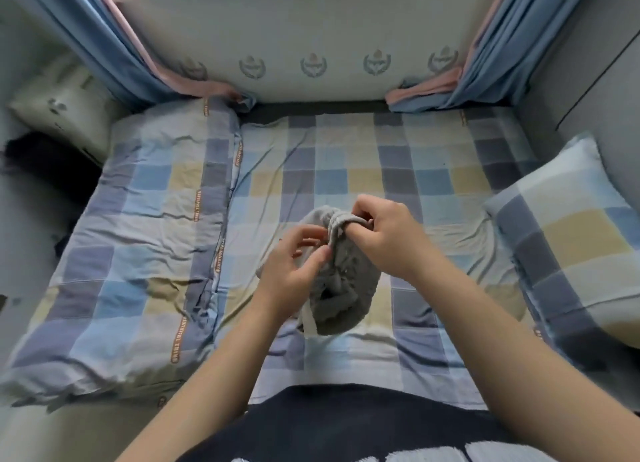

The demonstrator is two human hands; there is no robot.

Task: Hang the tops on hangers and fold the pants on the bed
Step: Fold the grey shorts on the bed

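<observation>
Over the checked bed (346, 156), my left hand (294, 264) pinched the rolled grey pants (349, 274) at their edge while my right hand (384, 233) gripped the bunched top with curled fingers.

The rolled pants (346, 281) are of a soft, thick grey cloth, matt and a little fuzzy, with a flat pale cloth cord (309, 318). The bed sheet (346, 170) and the quilt (149, 219) are of thin woven checked cloth, matt and creased. The pillow (568, 253) has the same cloth. The curtains (114, 56) are smooth blue cloth, matt. The wall (304, 28) looks smooth and matt.
</observation>
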